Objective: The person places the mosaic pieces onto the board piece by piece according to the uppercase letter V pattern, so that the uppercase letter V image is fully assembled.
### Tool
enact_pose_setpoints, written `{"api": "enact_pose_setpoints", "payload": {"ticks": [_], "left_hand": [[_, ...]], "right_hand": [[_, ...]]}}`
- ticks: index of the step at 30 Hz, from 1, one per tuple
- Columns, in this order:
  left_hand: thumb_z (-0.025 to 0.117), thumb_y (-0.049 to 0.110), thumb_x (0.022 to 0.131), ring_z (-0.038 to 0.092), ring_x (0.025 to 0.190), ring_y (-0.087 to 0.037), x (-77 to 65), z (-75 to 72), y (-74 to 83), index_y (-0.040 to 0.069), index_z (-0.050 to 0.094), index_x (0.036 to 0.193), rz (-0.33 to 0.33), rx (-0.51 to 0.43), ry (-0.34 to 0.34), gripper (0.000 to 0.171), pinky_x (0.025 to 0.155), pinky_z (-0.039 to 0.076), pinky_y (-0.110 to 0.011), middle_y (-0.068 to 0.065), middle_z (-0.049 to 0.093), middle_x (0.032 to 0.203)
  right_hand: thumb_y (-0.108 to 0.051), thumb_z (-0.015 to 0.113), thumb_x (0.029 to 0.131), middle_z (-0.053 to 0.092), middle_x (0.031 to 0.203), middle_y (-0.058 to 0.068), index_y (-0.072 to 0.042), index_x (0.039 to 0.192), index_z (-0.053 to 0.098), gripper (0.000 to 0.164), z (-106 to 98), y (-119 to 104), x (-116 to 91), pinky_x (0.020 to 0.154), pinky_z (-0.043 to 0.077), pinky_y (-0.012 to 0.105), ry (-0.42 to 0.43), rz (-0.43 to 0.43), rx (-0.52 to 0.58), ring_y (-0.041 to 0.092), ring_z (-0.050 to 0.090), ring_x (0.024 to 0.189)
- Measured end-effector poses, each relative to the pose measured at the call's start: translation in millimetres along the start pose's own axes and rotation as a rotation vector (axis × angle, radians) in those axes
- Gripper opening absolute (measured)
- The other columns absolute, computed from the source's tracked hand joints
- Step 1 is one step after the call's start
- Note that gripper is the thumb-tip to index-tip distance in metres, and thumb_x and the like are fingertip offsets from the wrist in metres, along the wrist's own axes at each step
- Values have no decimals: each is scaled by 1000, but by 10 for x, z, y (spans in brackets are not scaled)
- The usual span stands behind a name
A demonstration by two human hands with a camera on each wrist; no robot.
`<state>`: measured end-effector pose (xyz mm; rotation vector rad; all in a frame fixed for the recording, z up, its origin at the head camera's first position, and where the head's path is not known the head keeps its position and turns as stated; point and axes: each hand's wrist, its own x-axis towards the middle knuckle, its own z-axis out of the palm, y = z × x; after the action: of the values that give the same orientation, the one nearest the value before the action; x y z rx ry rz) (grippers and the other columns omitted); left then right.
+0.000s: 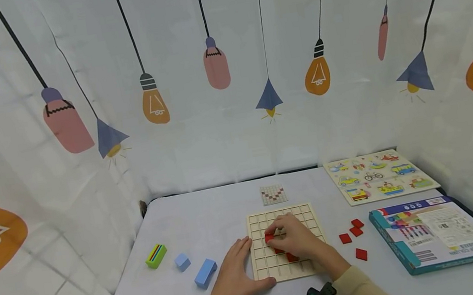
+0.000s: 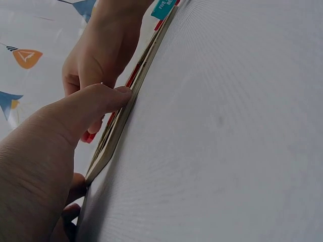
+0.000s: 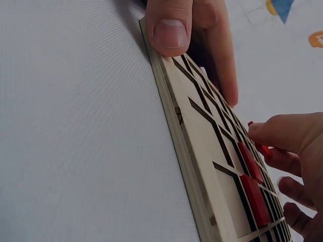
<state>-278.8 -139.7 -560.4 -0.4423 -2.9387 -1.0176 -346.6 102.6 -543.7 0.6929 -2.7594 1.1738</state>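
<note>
A light wooden grid board (image 1: 264, 271) lies on the white table, with red square tiles (image 3: 256, 201) set in some of its cells. My left hand (image 1: 236, 275) rests at its near-left corner, thumb (image 3: 170, 35) on the near edge and fingers stretched along the left side. Over the board, my right hand (image 1: 296, 238) pinches a red tile (image 2: 90, 137) between thumb and fingertips, close above the grid. In the right wrist view, that held tile shows beyond the two placed ones, partly hidden by the fingers. A small pattern card (image 1: 273, 194) lies behind the board.
Several loose red tiles (image 1: 361, 254) lie right of the board. Blue blocks (image 1: 206, 274) and a green striped block (image 1: 156, 256) sit to the left. At the right are a teal-edged box (image 1: 442, 234) and a picture puzzle board (image 1: 380, 174). A white printed curtain (image 1: 218, 150) surrounds the table.
</note>
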Motion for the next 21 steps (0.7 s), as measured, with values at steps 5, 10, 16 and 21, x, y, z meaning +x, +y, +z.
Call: {"api": "enact_pose_setpoints", "payload": {"ticks": [5, 10, 16, 21], "left_hand": [[85, 86, 73, 32, 170, -36, 2, -3, -5, 15, 45, 171, 6, -5, 2, 127, 130, 38, -69, -3, 41, 179], [85, 86, 74, 33, 169, -35, 6, 6, -3, 14, 46, 171, 12, -5, 7, 127, 130, 39, -70, -2, 42, 179], [85, 86, 74, 33, 169, -36, 4, 12, 2, 14, 46, 170, 19, -5, 9, 127, 129, 39, -70, -2, 42, 179], [85, 85, 74, 33, 169, -36, -1, 4, 4, 14, 46, 170, 16, -3, 10, 126, 129, 39, -70, -2, 42, 178]], "right_hand": [[-29, 87, 98, 77, 120, -13, -23, 119, 85, 23, 37, -22, 25, 92, 52, 35, -24, -10, -12, 12, 54, 108], [-24, 87, 96, 75, 119, -9, -21, 118, 86, 22, 49, -55, 30, 91, 51, 37, -35, -11, -24, 15, 53, 108], [-25, 88, 96, 74, 118, -9, -22, 117, 85, 21, 53, -59, 24, 94, 52, 40, -42, -3, -45, 15, 54, 110], [-26, 87, 97, 73, 120, -10, -23, 119, 84, 22, 46, -62, 9, 91, 51, 36, -51, -4, -35, 15, 52, 109]]}}
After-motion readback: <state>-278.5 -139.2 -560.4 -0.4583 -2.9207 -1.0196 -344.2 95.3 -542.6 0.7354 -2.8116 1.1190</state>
